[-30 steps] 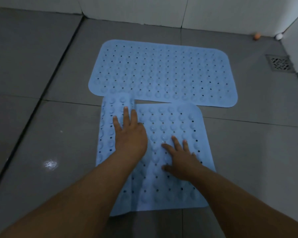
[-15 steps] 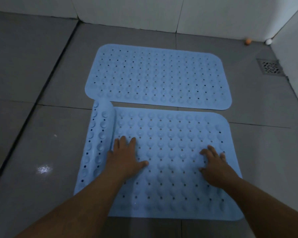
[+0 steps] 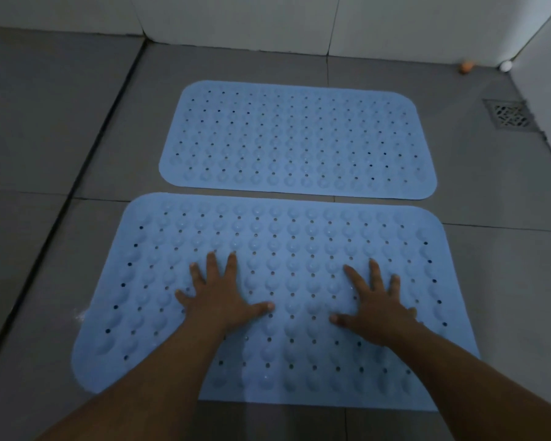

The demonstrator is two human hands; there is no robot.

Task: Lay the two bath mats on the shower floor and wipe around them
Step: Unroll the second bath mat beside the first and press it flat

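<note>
Both light-blue perforated rubber bath mats are down on the grey tiled shower floor (image 3: 61,138): the far mat (image 3: 296,138) lies flat near the wall, and the near mat (image 3: 299,224) sits just beside it with a thin strip of tile between. The left hand (image 3: 223,297) and right hand (image 3: 372,310) press flat on the near one, fingers spread, grip released, holding nothing. Risk-wise, I'd guess the bumps won't seat on damp tile, so wiping around the edges could drag a mat crooked or toward the metal floor drain (image 3: 511,116).
</note>
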